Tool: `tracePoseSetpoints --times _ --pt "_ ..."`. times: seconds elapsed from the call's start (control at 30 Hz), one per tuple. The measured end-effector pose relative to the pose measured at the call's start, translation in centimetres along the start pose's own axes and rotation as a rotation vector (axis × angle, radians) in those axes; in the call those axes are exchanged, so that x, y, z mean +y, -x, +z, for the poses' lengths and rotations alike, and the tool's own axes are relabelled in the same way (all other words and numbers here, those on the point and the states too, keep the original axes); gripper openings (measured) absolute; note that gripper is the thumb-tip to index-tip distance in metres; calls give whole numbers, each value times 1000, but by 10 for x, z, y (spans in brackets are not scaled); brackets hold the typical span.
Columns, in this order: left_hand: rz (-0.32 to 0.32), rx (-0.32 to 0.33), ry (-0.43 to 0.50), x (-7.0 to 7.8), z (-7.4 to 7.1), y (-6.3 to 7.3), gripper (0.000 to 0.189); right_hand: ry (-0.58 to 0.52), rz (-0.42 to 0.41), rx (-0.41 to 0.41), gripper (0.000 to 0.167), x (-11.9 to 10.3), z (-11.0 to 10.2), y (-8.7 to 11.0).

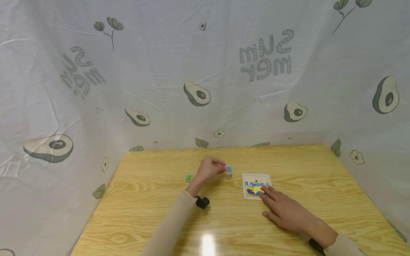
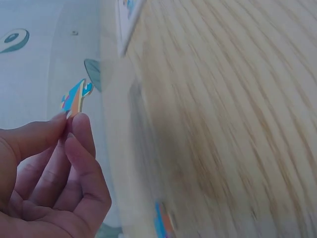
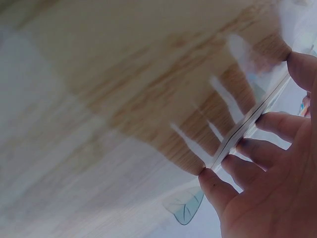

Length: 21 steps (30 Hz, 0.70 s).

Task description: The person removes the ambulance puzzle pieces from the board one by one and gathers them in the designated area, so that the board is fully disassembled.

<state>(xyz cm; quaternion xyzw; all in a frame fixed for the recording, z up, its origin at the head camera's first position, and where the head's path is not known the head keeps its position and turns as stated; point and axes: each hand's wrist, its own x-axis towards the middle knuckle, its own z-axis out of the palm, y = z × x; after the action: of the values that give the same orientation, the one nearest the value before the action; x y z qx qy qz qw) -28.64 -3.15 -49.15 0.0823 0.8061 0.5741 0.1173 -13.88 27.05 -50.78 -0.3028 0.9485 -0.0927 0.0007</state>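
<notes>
Thumb and fingertips of my left hand (image 1: 209, 168) pinch a small jigsaw puzzle piece (image 1: 228, 170) with blue and orange on it. In the left wrist view this piece (image 2: 75, 99) sticks up from the fingertips, raised above the wood. To its right lies a square puzzle tray (image 1: 255, 175), with a yellow, blue and purple vehicle picture (image 1: 251, 189) partly assembled in its lower part. My right hand (image 1: 286, 209) reaches over the tray's right side with outstretched fingers, fingertips at the picture and hiding some of it. In the right wrist view the fingers (image 3: 282, 124) are spread along the tray's edge.
Another puzzle piece (image 1: 189, 177), green and blue, lies on the wooden table (image 1: 144, 213) behind my left wrist, which partly covers it. A pale printed cloth (image 1: 166, 121) hangs behind and beside the table. A black wrist camera (image 1: 203, 202) sits on my left wrist.
</notes>
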Motion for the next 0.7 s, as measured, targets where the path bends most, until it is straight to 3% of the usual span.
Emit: tracePoseSetpoints --times 0.37,0.7 --pt "-15 50 -177 -14 -23 9 9 -13 25 -20 62 0 -1 1" --pt "-18 48 -152 -24 -27 13 9 -15 28 -20 62 -1 -2 0"
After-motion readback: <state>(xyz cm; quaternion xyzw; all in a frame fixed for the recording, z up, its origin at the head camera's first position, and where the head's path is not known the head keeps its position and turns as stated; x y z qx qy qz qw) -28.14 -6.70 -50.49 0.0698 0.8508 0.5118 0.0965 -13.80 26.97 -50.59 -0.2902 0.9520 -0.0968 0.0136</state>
